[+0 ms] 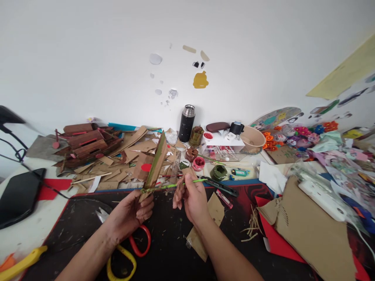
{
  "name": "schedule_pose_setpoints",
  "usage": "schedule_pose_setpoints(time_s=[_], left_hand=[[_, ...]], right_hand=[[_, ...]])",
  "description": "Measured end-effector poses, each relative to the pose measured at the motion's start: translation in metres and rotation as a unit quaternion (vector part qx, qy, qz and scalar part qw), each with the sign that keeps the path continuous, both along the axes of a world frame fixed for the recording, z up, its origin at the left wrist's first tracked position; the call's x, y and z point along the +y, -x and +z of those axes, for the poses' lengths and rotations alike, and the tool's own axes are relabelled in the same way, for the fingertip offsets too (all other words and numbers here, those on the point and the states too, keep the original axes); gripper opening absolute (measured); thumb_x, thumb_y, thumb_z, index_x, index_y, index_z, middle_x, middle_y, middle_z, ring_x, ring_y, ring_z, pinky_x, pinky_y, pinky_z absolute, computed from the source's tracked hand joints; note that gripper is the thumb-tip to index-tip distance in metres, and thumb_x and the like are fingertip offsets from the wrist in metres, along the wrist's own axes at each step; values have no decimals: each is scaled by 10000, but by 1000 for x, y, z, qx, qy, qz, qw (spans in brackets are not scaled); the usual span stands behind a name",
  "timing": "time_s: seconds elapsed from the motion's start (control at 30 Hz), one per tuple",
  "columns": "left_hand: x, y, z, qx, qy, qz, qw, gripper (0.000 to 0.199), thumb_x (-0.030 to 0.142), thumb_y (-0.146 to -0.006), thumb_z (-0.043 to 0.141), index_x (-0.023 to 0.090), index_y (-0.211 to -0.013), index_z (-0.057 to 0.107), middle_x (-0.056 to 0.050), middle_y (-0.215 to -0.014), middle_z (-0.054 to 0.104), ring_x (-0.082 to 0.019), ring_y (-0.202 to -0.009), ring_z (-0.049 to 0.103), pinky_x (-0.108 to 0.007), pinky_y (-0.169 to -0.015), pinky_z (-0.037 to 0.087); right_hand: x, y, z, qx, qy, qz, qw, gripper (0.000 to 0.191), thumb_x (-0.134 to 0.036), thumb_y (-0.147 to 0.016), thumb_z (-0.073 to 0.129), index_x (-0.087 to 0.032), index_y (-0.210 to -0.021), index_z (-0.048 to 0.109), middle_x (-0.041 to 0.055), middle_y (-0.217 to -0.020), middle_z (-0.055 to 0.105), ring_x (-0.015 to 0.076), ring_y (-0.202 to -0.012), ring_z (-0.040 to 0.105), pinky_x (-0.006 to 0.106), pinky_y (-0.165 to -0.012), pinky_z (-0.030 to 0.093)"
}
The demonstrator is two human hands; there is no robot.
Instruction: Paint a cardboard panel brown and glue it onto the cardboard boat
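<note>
My left hand (137,210) is closed around the lower end of a long cardboard strip (155,164) that tilts up and away. Dark green paint covers part of its face. In my right hand (193,197), thumb and fingers pinch a thin green paintbrush (168,186). Its paint-covered tip touches or lies just in front of the strip's lower end, beside my left fingers; I cannot tell which. Beyond my right hand stand an open jar of green paint (219,172) and a pot of red paint (199,163). Scissors (140,242) lie partly hidden beneath my left forearm.
Cardboard scraps (117,171) and a brown model boat (88,142) crowd the back left. A black thermos (186,124) stands by the wall. On the right are a large cardboard sheet (319,230) and a white power strip (322,200). A box cutter (221,186) lies ahead.
</note>
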State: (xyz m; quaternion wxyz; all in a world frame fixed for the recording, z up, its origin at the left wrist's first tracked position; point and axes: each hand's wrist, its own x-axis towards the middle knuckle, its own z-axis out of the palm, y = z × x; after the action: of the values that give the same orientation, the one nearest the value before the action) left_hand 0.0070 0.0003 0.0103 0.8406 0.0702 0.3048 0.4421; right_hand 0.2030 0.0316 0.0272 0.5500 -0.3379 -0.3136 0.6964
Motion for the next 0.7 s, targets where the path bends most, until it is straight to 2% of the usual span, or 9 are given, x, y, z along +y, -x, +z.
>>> schedule_pose_setpoints(time_s=[0.27,0.7], left_hand=[[-1,0,-1,-6,-3,-13,1000,392,289,-758,890,142,-584,571,50,-582,451,-49,-465,343,-214,-467,407],[-2,0,5,-39,7,-15,999,402,231,-786,855,165,-614,498,53,-606,447,-49,-469,369,-215,-484,409]], right_hand=[[2,1,-7,4,33,-25,999,551,-698,-861,739,-176,-725,624,-47,-425,547,115,-295,520,167,-271,315],[2,1,-2,1,52,-41,998,567,-719,-826,758,-179,-718,620,-48,-407,531,120,-293,510,172,-268,297]])
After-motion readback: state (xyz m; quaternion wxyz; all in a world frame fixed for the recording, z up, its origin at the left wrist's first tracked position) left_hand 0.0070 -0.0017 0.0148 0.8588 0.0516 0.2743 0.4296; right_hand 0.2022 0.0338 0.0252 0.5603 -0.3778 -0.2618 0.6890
